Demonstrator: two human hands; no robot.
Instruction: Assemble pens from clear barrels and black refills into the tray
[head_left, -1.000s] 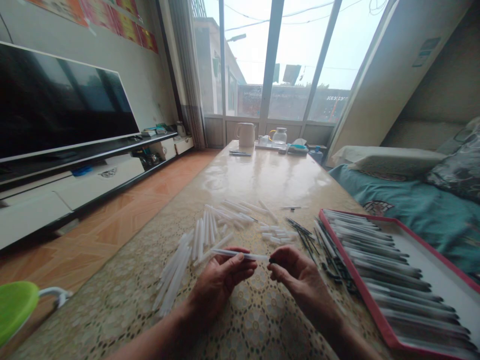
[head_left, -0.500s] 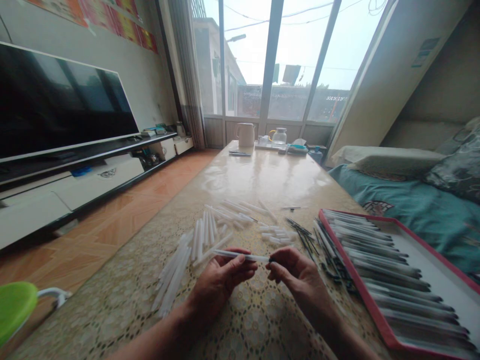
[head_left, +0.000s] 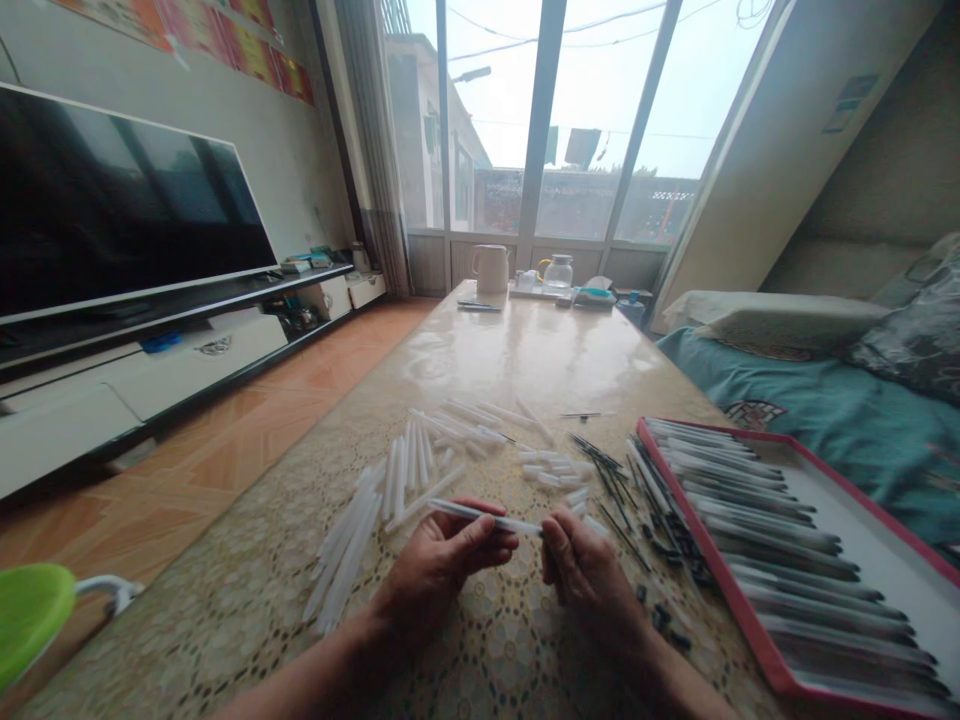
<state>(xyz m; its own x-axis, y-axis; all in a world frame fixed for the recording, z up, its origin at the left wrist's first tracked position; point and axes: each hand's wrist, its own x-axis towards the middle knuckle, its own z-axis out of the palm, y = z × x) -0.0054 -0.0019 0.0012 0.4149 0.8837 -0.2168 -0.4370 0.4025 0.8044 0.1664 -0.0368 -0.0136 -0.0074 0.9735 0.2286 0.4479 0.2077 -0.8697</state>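
Both hands hold a white translucent pen [head_left: 517,524] level above the table. My left hand [head_left: 442,555] is closed around its barrel, thumb on top. The fingers of my right hand [head_left: 589,565] are pinched at the pen's right end and hide the tip there. Left of my left hand lie long white pen barrels [head_left: 349,560]. Beyond the hands are more barrels [head_left: 465,425] and short white tube pieces [head_left: 551,467]. To the right of my right hand lie thin dark refills [head_left: 604,460] and small black caps [head_left: 664,620].
A red-rimmed box [head_left: 750,615] with rows of pens stands at the right. At the table's far end are a beige kettle [head_left: 492,270], a glass pitcher [head_left: 558,272] and tissues [head_left: 596,290]. A green stool [head_left: 34,620] is at lower left.
My right hand has turned and its fingers have curled in more around the pen's right end. More black caps and short white pieces show beside it. The left hand has barely moved.
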